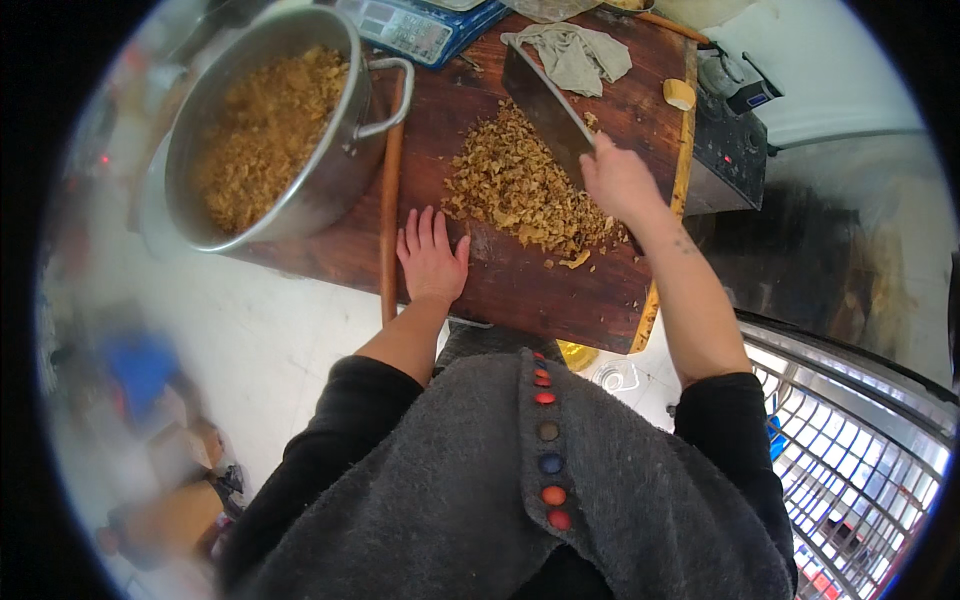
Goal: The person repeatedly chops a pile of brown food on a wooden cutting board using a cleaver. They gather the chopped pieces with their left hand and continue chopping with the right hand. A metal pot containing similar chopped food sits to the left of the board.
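Note:
My right hand (622,180) grips a broad cleaver (546,112), whose wide blade is over the right side of a heap of chopped brown food (517,180). The heap lies on a dark red-brown wooden worktop (547,289), with small bits scattered around its lower edge. My left hand (433,259) rests palm down on the worktop, left of the heap, fingers spread and holding nothing. Close beside it lies a long wooden rod (391,202), which juts past the near edge. Whether the cleaver's edge touches the wood is hidden by the food.
A large metal pot (322,180) of similar chopped food stands at the left, its handle (405,97) over the worktop. Farther back are a digital scale (409,34) and a crumpled cloth (577,56). A yellowish piece (679,94) lies near the right edge, beside a black-topped appliance (724,150).

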The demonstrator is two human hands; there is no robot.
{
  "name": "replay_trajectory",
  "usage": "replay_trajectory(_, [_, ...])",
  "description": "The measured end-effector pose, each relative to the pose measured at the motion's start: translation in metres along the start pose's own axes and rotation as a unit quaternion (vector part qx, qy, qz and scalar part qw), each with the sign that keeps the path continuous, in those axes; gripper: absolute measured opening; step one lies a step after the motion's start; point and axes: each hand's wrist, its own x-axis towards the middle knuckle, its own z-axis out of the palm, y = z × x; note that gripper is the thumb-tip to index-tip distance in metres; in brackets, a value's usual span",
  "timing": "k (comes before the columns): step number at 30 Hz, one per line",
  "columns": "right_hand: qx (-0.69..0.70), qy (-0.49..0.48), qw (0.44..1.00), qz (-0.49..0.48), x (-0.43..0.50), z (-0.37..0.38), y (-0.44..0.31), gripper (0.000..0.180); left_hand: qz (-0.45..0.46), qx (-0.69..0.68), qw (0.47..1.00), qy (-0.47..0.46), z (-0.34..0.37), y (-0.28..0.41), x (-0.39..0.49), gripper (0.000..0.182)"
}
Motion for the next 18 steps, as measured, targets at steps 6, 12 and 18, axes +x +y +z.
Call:
replay_trajectory(6, [-0.013, -0.074, 0.996, 0.046, -0.004, 0.013, 0.017, 0.029, -0.001, -0.003, 1.000, -0.003, 0.003, 0.000, -0.002, 0.058])
replay_trajectory(12, [-0.029, -0.001, 0.999, 0.016, 0.002, -0.004, 0.002, 0.032, 0.004, -0.006, 1.000, 0.012, 0.001, 0.000, 0.000, 0.058])
replay_trajectory(18, [0.018, -0.068, 0.995, 0.068, -0.002, -0.004, 0.003, 0.031, 0.001, -0.003, 1.000, 0.005, 0.000, 0.002, 0.000, 0.058])
